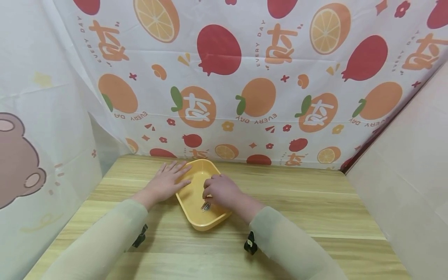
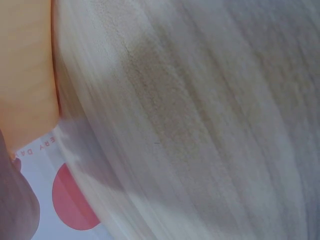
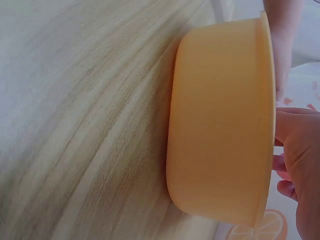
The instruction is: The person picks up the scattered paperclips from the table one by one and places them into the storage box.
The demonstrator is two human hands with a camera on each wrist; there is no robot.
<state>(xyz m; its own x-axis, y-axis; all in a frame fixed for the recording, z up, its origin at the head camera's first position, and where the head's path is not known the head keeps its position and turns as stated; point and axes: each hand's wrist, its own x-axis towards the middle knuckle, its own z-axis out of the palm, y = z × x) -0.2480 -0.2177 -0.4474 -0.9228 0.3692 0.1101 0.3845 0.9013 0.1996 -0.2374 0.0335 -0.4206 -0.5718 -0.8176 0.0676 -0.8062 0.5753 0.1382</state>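
A yellow plastic tub (image 1: 196, 194) is sitting near the middle of a pale wooden table (image 1: 315, 202), its long side running away from the person at a slight angle. Inside it, a small metal fork (image 1: 205, 206) is lying with its tines toward the near end, and the right hand (image 1: 221, 191) is reaching over the rim with fingers curled down around the fork's handle, pinching it. The left hand (image 1: 166, 182) is resting flat against the tub's left rim, fingers straight and spread, steadying it. Both arms are wearing light green sleeves (image 1: 105, 237). From the right wrist, the tub's smooth outer wall (image 3: 220, 130) is filling the view above the wood grain. Behind the table, a white cloth (image 1: 245, 77) printed with oranges and pomegranates is hanging as a backdrop.
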